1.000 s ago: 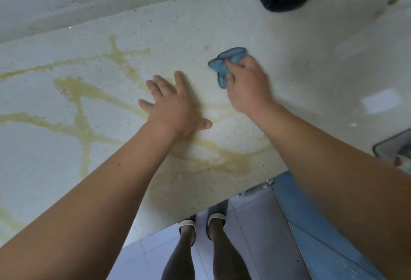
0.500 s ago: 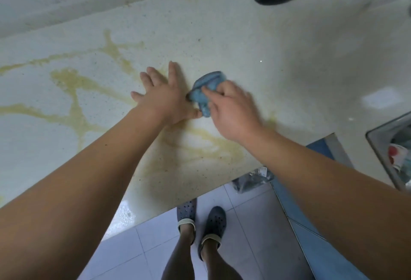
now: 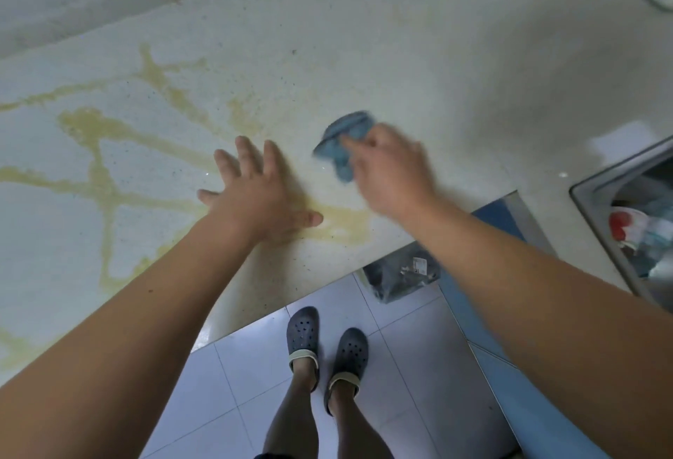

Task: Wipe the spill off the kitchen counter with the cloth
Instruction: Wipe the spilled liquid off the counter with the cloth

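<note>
Yellowish spill point(image 3: 98, 181) streaked across the left half of the desk point(image 3: 418, 68), running toward the near edge. Left hand point(image 3: 255, 192) laid flat on the desk, fingers straight and spread, holding nothing. Just right of it, small blue cloth point(image 3: 342, 145) bunched against the desk, near the middle and not far from the near edge, pinched under the fingers of the right hand point(image 3: 391, 174), blurred. Soft, light and limp by the look of it; likely best gripped as a wad from above and pressed flat. Sink point(image 3: 590, 196) at the far right edge.
</note>
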The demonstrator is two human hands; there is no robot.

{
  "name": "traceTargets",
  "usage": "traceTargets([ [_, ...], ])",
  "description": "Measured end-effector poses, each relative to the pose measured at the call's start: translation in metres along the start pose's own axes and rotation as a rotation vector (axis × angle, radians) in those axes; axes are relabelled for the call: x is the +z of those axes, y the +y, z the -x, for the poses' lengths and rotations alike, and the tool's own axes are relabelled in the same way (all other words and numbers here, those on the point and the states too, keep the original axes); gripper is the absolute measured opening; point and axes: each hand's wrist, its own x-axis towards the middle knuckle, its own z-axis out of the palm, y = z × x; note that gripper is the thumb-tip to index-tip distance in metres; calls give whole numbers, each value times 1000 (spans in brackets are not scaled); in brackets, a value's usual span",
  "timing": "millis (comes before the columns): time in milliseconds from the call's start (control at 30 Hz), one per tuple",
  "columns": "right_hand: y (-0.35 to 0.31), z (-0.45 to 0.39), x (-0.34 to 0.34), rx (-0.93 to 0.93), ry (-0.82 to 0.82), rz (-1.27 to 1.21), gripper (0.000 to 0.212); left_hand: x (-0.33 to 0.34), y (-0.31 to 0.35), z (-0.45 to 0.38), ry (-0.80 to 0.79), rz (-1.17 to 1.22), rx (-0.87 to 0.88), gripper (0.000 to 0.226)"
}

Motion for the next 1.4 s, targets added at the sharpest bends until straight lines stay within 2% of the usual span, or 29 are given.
traceTargets([
  [67,48,-11,-18,276,148,57,36,-1,0,-1,-17,-9,-4,144],
  [133,83,-13,-27,534,200,133,43,-1,0,1,-15,-19,3,144],
  [167,81,-10,-24,560,186,113,45,0,-1,0,-14,-19,5,144],
  [200,69,-5,-17,501,155,91,45,0,-1,0,-15,-17,4,144],
  [300,6,31,7,133,-32,-12,47,-1,0,0,-21,-8,-18,144],
  [367,-4,48,8,-23,-95,-42,47,-4,3,5,-9,-9,-33,145],
  [400,10,46,4,-13,-68,-35,44,-6,6,8,6,-8,-32,146],
  [433,29,42,-2,73,-16,-12,43,-4,9,9,10,-6,-21,148],
  [533,104,37,-28,444,151,116,46,12,23,16,-8,-51,56,150],
  [567,116,40,-33,539,167,117,46,19,26,18,-10,-69,75,148],
  [633,109,48,-28,589,185,90,46,28,31,22,-24,-40,51,141],
  [700,70,62,-11,460,159,22,46,27,32,26,-37,-35,27,139],
  [800,-2,85,19,158,34,-48,50,24,32,27,-42,-21,21,141],
  [867,-8,87,22,56,1,-32,51,23,34,26,-45,-11,5,142],
  [933,23,80,10,156,52,21,49,27,30,22,-29,-7,41,142],
  [1033,71,82,-6,482,202,41,46,30,0,19,42,-59,135,150],
  [1067,71,87,-4,532,225,50,48,33,-14,21,70,-73,131,152],
  [1133,31,90,15,472,201,48,50,38,-50,26,113,-89,80,154],
  [1300,-100,97,63,28,-21,-50,54,44,-78,38,88,10,32,150],
  [1367,-104,90,65,-15,-27,-55,50,45,-77,40,90,-2,74,154],
  [1400,-92,84,61,49,-9,-40,49,43,-76,45,85,14,70,153],
])
